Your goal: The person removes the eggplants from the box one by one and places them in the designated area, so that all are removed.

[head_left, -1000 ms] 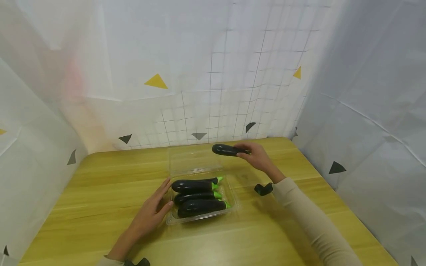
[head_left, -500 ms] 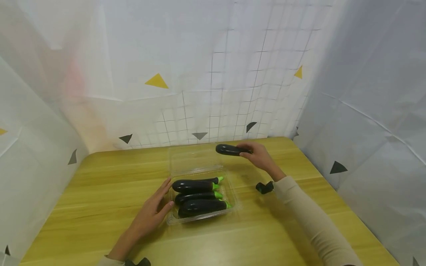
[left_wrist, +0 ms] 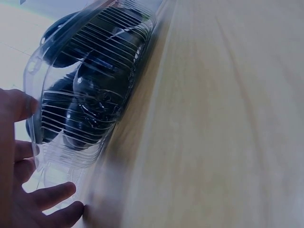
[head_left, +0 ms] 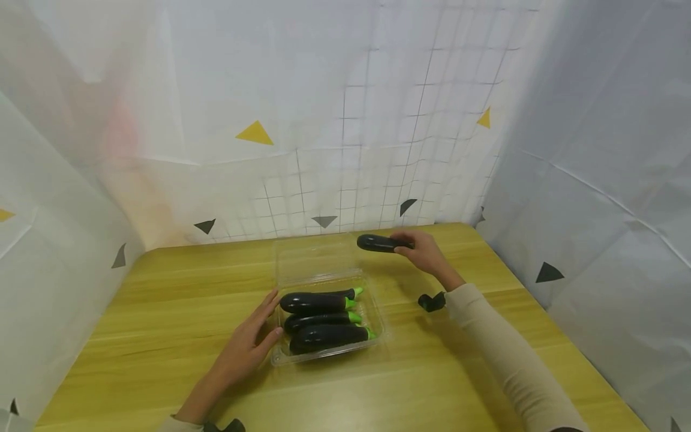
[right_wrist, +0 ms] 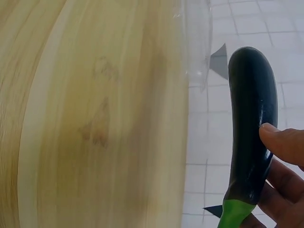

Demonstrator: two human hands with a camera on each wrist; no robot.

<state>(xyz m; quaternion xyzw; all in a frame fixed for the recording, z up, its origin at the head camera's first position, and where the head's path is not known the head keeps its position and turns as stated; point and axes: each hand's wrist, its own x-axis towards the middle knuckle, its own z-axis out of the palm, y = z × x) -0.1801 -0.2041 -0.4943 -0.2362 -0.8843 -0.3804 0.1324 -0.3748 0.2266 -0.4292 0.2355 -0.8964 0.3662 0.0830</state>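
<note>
Several dark eggplants (head_left: 326, 338) with green stems lie side by side in a clear plastic container (head_left: 380, 321). At the container's left side, my left hand (head_left: 243, 350) touches the rim with thumb and fingers spread. The left wrist view shows the thumb on the edge of the container (left_wrist: 33, 80) and the lower fingers beside its ribbed wall. Above the far right part of the table, my right hand (head_left: 425, 253) holds another eggplant (head_left: 375, 243) near its stem end. That eggplant (right_wrist: 251, 114) appears whole in the right wrist view, its green stem pointing down.
The container's clear lid (head_left: 313, 258) lies folded back toward the rear wall. A wood-grain table (head_left: 178, 312) extends around it. White sheeting (head_left: 216, 78) with grid lines and triangles closes off the back and both sides.
My right hand has drifted slightly to the right with the eggplant, away from above the lid. The left hand and the container hold their places.
</note>
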